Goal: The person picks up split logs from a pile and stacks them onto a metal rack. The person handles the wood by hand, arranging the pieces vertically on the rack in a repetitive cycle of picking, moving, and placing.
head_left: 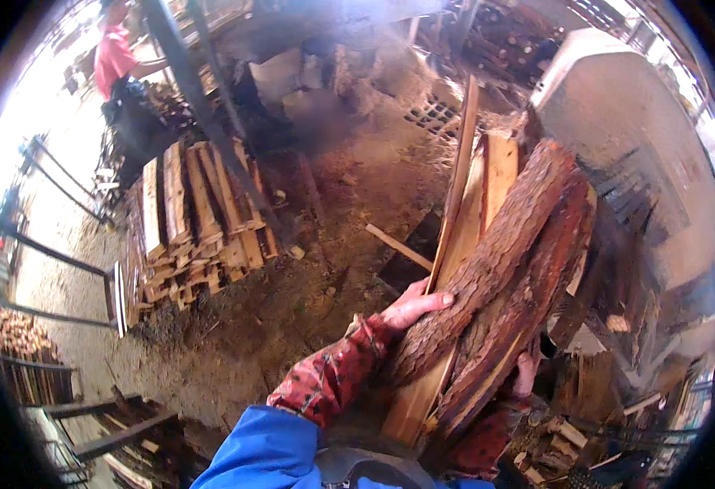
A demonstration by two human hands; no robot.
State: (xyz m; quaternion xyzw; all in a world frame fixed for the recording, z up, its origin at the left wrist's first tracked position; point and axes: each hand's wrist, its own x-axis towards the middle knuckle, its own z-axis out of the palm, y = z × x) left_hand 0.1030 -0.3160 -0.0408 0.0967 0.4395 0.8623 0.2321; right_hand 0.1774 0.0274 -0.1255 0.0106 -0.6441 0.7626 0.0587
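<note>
Cradling bark slabs (504,269) upright, left hand (413,305) clasps over them to steady; right hand (527,371) props beneath, fingers curled.

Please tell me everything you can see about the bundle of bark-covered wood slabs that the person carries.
The bundle of long bark-covered wood slabs shows rough reddish-brown bark and pale sawn faces. It leans upward to the right. The left hand lies over its upper side, while the right hand supports it from beneath. Thin pale boards stand behind it.
</note>
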